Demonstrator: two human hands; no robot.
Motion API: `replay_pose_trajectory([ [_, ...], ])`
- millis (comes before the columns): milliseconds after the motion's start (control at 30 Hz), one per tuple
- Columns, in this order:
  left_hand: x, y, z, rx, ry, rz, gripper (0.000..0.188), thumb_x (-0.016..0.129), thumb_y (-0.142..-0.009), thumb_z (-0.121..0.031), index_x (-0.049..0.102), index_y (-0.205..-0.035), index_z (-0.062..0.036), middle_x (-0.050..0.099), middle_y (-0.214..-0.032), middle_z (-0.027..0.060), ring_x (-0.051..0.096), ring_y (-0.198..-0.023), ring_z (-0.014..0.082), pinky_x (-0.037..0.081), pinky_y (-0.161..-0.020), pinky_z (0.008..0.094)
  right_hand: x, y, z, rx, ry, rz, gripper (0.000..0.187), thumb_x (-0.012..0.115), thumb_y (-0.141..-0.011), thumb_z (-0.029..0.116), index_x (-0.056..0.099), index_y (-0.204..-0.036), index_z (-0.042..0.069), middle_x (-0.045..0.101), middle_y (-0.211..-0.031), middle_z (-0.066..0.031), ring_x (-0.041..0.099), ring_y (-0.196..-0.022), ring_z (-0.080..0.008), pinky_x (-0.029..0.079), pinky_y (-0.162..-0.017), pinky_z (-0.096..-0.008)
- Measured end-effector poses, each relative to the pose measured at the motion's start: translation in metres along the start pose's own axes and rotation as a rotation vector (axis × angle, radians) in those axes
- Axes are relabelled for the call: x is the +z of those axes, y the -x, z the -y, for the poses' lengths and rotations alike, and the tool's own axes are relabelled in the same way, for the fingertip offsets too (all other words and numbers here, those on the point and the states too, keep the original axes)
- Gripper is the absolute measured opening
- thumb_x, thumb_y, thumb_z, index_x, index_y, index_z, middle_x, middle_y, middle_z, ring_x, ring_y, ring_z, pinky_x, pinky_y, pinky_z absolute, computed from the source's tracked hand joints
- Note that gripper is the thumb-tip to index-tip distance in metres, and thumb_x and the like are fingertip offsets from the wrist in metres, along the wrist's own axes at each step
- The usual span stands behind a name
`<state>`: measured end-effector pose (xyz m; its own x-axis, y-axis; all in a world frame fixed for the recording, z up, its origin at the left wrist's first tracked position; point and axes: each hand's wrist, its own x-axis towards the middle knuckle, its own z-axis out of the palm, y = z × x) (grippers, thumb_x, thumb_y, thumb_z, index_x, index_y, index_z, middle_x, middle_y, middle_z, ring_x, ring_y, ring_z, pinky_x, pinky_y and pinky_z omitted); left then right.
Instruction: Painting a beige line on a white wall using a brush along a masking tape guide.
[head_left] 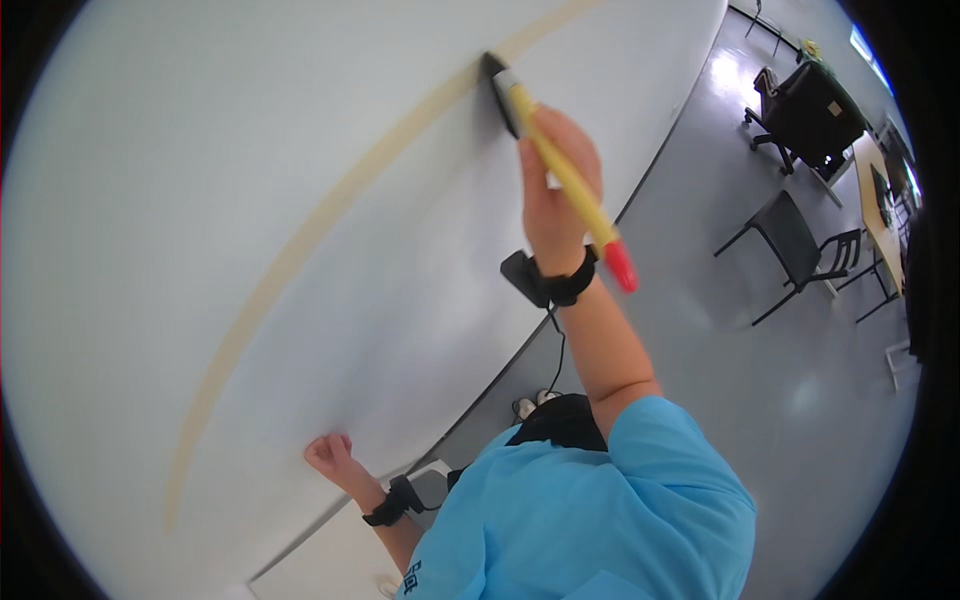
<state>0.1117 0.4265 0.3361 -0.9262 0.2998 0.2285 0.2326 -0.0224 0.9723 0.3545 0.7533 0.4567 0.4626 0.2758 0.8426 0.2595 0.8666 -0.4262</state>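
Note:
My right hand (563, 170) grips a paintbrush (575, 185) with a yellow handle, a red end and dark bristles. The bristles lie at the white wall (330, 90), beside the lower edge of a long tan stripe (340, 205); I cannot tell how firmly they press. Low on the left, my left hand (333, 455) is curled into a loose fist close to the wall, with nothing visible in it. Whether its knuckles touch the wall is unclear. Each wrist wears a black band with a small box.
A black cable (562, 350) hangs from the right wristband. To the right, a black chair (788, 240) and an office chair (812, 112) stand on the grey floor (700, 340) near a wooden desk (877, 205). A white surface (330, 560) lies below my left arm.

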Motion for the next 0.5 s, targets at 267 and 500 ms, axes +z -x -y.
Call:
replay_pose_trajectory([
  [267, -0.003, -0.001, 0.006, 0.002, -0.044, 0.045, 0.011, 0.053, -0.089, -0.004, 0.045, -0.097, -0.0032, 0.047, -0.085, 0.0040, 0.045, -0.070, 0.0127, 0.041, -0.065, 0.0266, -0.007, 0.022, 0.062, -0.069, -0.506, 0.383, 0.026, 0.074, -0.071, 0.003, 0.067, -0.096, 0.008, 0.070, -0.099, -0.0080, 0.064, -0.078, -0.0213, 0.050, -0.070, -0.0311],
  [500, 0.029, 0.006, -0.010, 0.228, -0.101, 0.109, 0.006, 0.051, -0.092, -0.006, 0.050, -0.098, -0.0037, 0.052, -0.088, 0.0050, 0.049, -0.074, 0.0129, 0.043, -0.068, 0.0265, -0.005, 0.016, 0.011, 0.545, -0.769, 0.372, 0.028, 0.065, -0.087, 0.004, 0.060, -0.114, 0.001, 0.063, -0.112, -0.0094, 0.058, -0.098, -0.0170, 0.047, -0.084, -0.0315],
])
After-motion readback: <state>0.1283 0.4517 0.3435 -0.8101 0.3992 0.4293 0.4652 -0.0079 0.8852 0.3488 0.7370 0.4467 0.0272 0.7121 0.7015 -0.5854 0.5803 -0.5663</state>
